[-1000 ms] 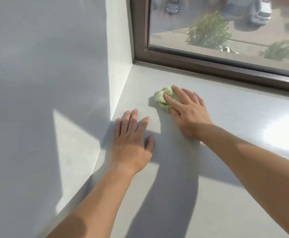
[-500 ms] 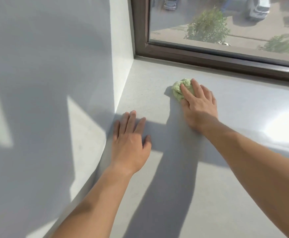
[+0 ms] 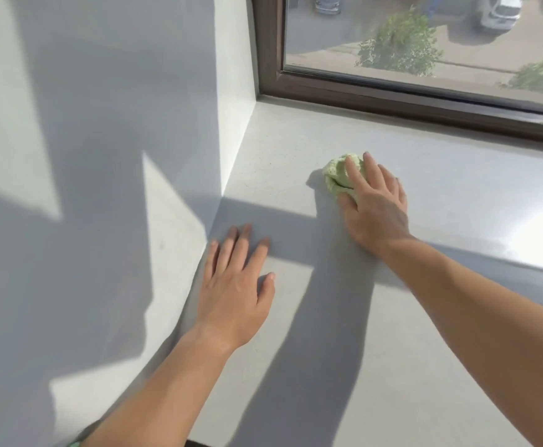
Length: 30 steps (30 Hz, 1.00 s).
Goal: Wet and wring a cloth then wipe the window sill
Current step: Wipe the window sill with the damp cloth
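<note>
A small bunched light-green cloth (image 3: 336, 177) lies on the pale grey window sill (image 3: 279, 162). My right hand (image 3: 375, 208) presses down on it, fingers spread over the cloth, most of which is hidden under the palm. My left hand (image 3: 236, 291) rests flat on the sill near the left wall, fingers slightly apart, holding nothing.
A white side wall (image 3: 234, 91) closes the sill on the left. The brown window frame (image 3: 392, 98) runs along the back, with glass above it. Bright sun glare lies on the sill at the right (image 3: 541, 240).
My right hand slid the cloth along the sill to the right, away from the left corner. My left hand stayed flat in place.
</note>
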Each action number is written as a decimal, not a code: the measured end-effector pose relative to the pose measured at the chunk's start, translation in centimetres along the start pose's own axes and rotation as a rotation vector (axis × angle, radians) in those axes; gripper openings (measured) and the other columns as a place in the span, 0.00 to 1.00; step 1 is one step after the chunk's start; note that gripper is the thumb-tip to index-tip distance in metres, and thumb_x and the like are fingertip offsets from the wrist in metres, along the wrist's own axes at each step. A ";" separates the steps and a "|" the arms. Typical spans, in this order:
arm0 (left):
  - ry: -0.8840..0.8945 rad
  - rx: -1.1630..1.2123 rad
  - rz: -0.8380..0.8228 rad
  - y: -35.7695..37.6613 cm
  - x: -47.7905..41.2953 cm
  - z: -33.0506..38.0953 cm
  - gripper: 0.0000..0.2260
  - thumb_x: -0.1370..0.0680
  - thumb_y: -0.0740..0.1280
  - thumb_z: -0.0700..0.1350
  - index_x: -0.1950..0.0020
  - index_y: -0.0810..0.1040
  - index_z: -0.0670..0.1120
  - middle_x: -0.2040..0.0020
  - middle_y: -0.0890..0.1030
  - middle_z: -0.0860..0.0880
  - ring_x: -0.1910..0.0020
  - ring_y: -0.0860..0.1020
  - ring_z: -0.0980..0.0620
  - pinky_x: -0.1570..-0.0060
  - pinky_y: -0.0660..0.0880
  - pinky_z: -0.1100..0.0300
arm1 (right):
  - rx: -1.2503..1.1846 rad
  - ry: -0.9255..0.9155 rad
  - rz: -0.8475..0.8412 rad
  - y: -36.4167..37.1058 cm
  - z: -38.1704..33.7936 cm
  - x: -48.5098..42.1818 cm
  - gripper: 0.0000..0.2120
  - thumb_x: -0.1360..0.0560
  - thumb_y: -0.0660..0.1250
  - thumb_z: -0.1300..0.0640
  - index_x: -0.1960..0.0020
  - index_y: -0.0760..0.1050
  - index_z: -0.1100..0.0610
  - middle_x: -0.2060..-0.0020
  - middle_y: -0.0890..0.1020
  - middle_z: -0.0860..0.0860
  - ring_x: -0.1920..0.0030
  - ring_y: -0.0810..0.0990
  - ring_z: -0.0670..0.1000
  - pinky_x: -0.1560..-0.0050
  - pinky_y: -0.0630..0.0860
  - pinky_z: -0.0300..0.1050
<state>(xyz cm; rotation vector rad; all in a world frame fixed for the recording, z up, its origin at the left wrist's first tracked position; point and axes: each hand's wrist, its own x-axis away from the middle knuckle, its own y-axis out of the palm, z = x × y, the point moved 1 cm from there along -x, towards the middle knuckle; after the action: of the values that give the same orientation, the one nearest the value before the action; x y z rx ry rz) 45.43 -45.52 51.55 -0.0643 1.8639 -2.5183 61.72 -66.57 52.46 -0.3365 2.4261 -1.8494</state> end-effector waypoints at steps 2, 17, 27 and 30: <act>-0.007 -0.003 -0.001 -0.1 -0.1 0.0 0.24 0.19 0.53 0.53 0.23 0.62 0.50 0.20 0.57 0.45 0.20 0.50 0.47 0.23 0.46 0.44 | 0.014 0.081 0.011 0.3 -1.0 -0.7 0.24 0.18 0.52 0.47 0.22 0.54 0.41 0.20 0.49 0.48 0.22 0.48 0.56 0.23 0.45 0.56; -0.079 -0.064 0.001 0.4 1.6 0.2 0.29 0.20 0.49 0.57 0.20 0.56 0.49 0.18 0.50 0.45 0.20 0.44 0.49 0.23 0.43 0.44 | 0.022 0.005 -0.076 -0.5 0.2 0.6 0.23 0.17 0.50 0.46 0.23 0.55 0.38 0.20 0.48 0.45 0.22 0.47 0.54 0.23 0.44 0.54; -0.080 -0.087 -0.006 0.6 0.6 -0.6 0.28 0.19 0.46 0.56 0.20 0.55 0.48 0.18 0.51 0.45 0.20 0.45 0.48 0.23 0.44 0.43 | 0.074 -0.412 -0.082 2.3 -3.5 7.6 0.22 0.17 0.53 0.46 0.23 0.58 0.39 0.21 0.55 0.47 0.23 0.55 0.58 0.23 0.49 0.56; -0.080 -0.087 -0.022 0.5 0.7 -0.8 0.28 0.19 0.44 0.57 0.19 0.53 0.49 0.18 0.49 0.45 0.20 0.42 0.49 0.23 0.41 0.44 | 0.057 -0.123 -0.038 1.3 -0.9 3.8 0.23 0.18 0.51 0.48 0.23 0.56 0.38 0.20 0.51 0.47 0.23 0.51 0.57 0.23 0.45 0.55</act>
<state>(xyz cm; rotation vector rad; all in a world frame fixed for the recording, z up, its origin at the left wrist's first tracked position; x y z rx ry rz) 44.65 -44.95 50.84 -0.1834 1.9512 -2.4092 57.70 -66.23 51.78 -0.4806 2.2974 -1.8507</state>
